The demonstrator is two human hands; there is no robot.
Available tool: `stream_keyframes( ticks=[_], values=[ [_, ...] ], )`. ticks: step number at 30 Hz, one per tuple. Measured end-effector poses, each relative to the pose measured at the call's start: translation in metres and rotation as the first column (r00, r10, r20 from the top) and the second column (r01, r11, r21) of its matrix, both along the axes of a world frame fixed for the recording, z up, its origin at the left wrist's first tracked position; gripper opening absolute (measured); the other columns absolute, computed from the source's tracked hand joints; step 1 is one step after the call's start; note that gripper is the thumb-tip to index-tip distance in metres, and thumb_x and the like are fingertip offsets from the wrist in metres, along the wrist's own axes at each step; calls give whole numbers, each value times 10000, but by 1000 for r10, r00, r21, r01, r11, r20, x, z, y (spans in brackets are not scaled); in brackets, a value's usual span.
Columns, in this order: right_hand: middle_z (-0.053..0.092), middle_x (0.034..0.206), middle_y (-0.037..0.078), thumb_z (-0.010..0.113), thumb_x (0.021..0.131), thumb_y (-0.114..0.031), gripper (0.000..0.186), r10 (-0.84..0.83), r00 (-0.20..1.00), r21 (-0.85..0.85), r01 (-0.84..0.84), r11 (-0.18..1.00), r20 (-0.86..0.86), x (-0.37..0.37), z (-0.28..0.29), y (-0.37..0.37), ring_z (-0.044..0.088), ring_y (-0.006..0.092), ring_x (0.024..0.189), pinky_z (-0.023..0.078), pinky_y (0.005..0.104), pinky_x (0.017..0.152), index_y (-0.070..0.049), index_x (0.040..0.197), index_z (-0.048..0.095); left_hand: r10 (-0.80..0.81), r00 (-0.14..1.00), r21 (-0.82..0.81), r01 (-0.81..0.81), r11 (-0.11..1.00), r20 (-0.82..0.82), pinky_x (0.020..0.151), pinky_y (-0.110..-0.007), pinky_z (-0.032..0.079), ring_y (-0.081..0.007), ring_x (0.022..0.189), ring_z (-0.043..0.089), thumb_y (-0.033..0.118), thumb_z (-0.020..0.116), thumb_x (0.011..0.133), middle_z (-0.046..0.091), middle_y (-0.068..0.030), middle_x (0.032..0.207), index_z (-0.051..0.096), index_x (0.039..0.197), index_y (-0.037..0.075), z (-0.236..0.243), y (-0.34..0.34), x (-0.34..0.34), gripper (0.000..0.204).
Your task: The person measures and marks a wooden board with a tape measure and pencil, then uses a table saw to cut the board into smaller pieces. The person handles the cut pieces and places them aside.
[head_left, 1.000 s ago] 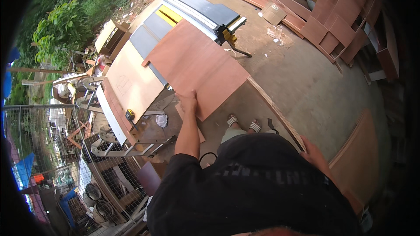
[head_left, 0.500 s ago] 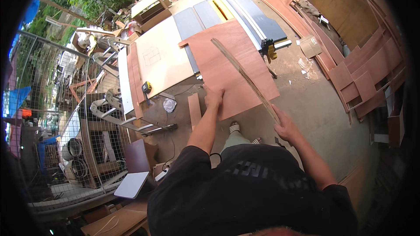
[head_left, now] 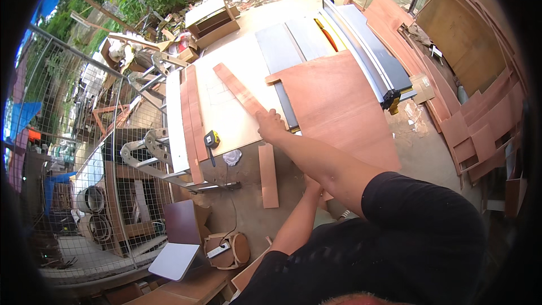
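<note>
My right hand (head_left: 271,126) reaches across to the left, closed on the near end of a reddish-brown plywood strip (head_left: 232,83). The strip slants over the pale board (head_left: 220,110), its far end pointing away to the left. Under my right forearm, my left hand (head_left: 312,185) is at the near edge of a large reddish plywood sheet (head_left: 339,99); its fingers are largely hidden, but it appears to grip that edge. The sheet lies partly on the grey table saw (head_left: 279,45) and overhangs toward me, with a notch at its far left corner.
Left of the pale board lie long reddish strips (head_left: 193,118) and a black-yellow tape measure (head_left: 212,139). A folding ladder (head_left: 149,144) and wire fence stand at the left. Plywood offcuts (head_left: 480,135) lean at the right. A loose board (head_left: 269,178) and a power strip (head_left: 219,249) are nearer me.
My right hand has swung from the right side across to the left, carrying the strip off the sheet to over the pale board. My left hand remains by the sheet's near edge.
</note>
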State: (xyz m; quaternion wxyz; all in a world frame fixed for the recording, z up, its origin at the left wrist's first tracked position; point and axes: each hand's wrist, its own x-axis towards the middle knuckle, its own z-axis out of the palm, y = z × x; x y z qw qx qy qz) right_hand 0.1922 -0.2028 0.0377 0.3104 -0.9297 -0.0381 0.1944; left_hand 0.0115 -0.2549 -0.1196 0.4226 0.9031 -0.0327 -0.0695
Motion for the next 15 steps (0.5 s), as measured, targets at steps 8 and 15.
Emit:
stream_keyframes(
  ticks=[8,15],
  values=[
    [458,1484,192,739,873,-414,715,324,917,139,-361,922,233,-46,-1,-123,510,396,1312,445,476,1069,-146,1472,457,254,878,95,-236,967,-406,972,-542,482,-522,1134,587,410,684,896,538,-372,1280,121,1609,92,94,-12,11,963],
    [360,1548,221,805,707,-475,908,544,816,-459,-414,786,196,-227,-16,-317,323,433,1444,239,662,1158,-274,1515,444,251,895,140,-214,967,-368,1023,-510,458,-498,1160,583,422,696,894,569,-360,1255,15,1612,47,93,-11,9,1058]
  ],
)
